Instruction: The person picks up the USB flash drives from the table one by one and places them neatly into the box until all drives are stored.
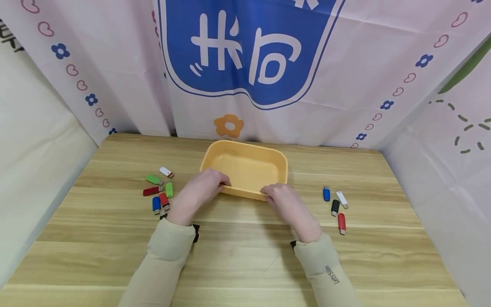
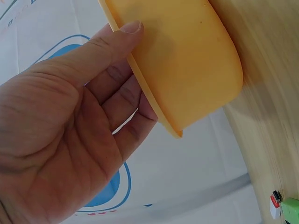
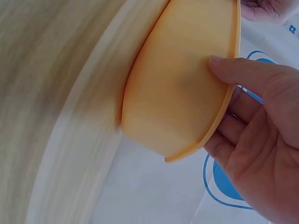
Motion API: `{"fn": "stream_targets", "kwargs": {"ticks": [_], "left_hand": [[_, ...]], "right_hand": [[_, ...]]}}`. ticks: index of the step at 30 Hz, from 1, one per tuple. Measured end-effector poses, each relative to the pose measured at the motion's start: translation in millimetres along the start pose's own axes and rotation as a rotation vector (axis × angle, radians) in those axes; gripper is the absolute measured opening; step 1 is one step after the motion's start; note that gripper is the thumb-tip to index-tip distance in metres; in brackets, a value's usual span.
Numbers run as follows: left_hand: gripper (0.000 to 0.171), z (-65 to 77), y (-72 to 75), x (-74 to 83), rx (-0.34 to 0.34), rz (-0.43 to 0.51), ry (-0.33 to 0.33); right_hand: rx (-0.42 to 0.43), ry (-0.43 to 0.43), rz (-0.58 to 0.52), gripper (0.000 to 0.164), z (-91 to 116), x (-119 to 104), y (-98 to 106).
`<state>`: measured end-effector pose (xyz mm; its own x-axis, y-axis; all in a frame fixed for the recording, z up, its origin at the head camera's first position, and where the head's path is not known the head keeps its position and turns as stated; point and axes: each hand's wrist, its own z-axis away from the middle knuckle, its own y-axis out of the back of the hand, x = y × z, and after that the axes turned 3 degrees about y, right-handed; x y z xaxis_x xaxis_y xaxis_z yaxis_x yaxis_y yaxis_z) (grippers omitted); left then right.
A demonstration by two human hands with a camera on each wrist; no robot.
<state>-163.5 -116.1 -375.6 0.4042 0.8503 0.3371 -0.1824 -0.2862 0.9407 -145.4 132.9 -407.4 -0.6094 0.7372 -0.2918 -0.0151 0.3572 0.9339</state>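
In the head view, a yellow-orange, rectangular plastic tray with rounded corners sits just above the centre of the frame, opening upward, toward the far edge of the light wood-grain counter. The left hand pinches its near rim at the left corner, and the right hand pinches the same rim near the right corner. Both forearms, in cream sleeves, come up from the bottom of the frame. Left of centre lies a loose group of USB sticks: a white-and-red one, two green ones, a dark red one, a brighter red one and a blue one. Right of centre lie four more: blue, white, black and red. A white cloth backdrop with a blue shield print fills the top.

In the left wrist view, the left thumb lies flat on the tray's outer wall at upper centre, its fingers behind the rim. A white-and-red stick and a green one show at the lower right corner.

In the right wrist view, the right thumb presses the outer wall at upper right, fingers behind the rim; part of the left hand shows in the top right corner.
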Motion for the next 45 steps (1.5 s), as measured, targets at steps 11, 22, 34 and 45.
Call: {"fn": "stream_targets", "kwargs": {"ticks": [11,22,34,45], "left_hand": [[0.010,-2.7,-0.6,6.7,-0.052,0.012,-0.059],[0.008,-2.8,-1.0,14.2,-0.056,0.003,-0.062],[0.006,-2.2,-5.8,19.0,-0.032,-0.039,-0.085],[0.010,-2.2,-8.3,26.4,-0.011,-0.035,-0.151]], "right_hand": [[0.006,-0.021,0.028,0.018,5,5,5],[-0.026,-0.067,0.071,0.019,4,2,9],[-0.065,-0.098,0.055,0.015,4,2,9],[-0.079,-0.077,0.005,0.010,9,12,15]]}}
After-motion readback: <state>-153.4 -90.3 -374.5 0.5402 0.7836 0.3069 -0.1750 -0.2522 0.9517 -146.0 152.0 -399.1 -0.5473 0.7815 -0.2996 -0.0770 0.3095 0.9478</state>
